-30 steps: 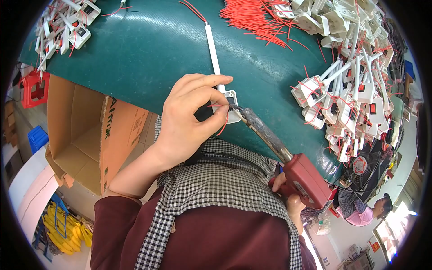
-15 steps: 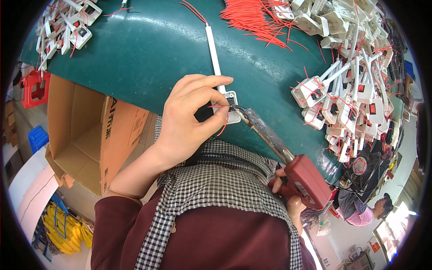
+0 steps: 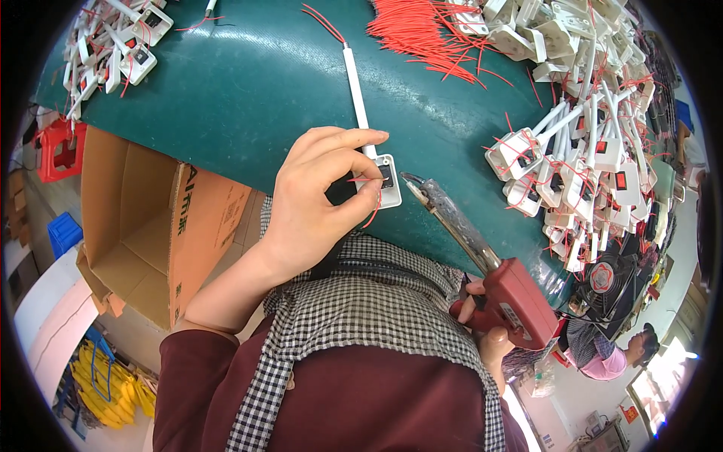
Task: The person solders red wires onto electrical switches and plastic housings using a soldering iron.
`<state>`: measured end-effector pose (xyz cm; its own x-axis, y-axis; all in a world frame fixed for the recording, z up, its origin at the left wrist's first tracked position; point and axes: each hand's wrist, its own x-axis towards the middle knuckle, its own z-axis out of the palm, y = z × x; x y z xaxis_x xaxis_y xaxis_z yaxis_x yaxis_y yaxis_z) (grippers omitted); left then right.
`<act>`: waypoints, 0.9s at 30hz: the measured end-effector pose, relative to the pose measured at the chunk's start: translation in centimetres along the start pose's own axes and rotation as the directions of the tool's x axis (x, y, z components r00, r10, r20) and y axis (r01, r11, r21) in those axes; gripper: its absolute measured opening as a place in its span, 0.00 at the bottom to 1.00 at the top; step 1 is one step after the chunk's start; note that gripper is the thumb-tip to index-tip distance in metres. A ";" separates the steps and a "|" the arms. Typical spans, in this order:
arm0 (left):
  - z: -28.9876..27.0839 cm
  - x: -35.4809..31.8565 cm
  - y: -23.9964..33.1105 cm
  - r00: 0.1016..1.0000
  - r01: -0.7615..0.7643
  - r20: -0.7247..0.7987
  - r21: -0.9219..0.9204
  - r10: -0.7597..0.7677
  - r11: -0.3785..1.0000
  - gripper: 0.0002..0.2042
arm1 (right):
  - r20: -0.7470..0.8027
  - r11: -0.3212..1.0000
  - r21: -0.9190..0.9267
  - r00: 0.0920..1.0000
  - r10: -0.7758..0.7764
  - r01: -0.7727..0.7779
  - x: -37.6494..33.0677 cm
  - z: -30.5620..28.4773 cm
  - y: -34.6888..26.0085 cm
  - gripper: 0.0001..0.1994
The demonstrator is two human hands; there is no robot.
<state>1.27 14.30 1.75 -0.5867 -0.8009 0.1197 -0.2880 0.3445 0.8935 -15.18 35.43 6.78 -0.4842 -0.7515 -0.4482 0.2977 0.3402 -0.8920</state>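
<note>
At centre, the left hand (image 3: 312, 192) pinches, fingers closed, a red wire (image 3: 367, 224) at the white box (image 3: 389, 188); lower right, the right hand (image 3: 494, 348) grips a soldering gun (image 3: 520, 303), tip (image 3: 407, 178) now withdrawn, heating apparently paused

The person wears a dark red top (image 3: 392, 407), all one colour across the chest. The left sleeve (image 3: 197, 377) is dark red too and stops near the elbow, so the left forearm (image 3: 233, 290) and the left hand (image 3: 305, 192) are bare. Over the top is an apron (image 3: 376, 313) with lots of little black and white squares and soft folds. Its left strap (image 3: 254, 399) and right strap (image 3: 493, 418) have the same squares.
</note>
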 end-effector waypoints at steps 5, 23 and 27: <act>0.1 0.0 0.0 1.000 -0.005 0.002 -0.007 0.005 1.000 0.04 | -0.025 1.000 0.009 1.000 -0.006 0.006 -0.2 0.2 0.2 0.48; 0.0 0.2 0.0 1.000 -0.018 -0.006 -0.007 0.018 1.000 0.04 | -0.042 0.996 -0.058 0.997 -0.064 0.061 -0.6 0.1 0.1 0.46; -0.4 -0.1 0.3 1.000 0.010 0.012 0.001 -0.010 1.000 0.04 | -0.105 0.991 -0.009 0.986 -0.132 0.132 -0.8 0.3 0.0 0.46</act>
<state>1.56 14.26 2.17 -0.5927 -0.7985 0.1058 -0.2944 0.3370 0.8943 -14.54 35.90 7.16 -0.6027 -0.7266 -0.3298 0.2234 0.2431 -0.9439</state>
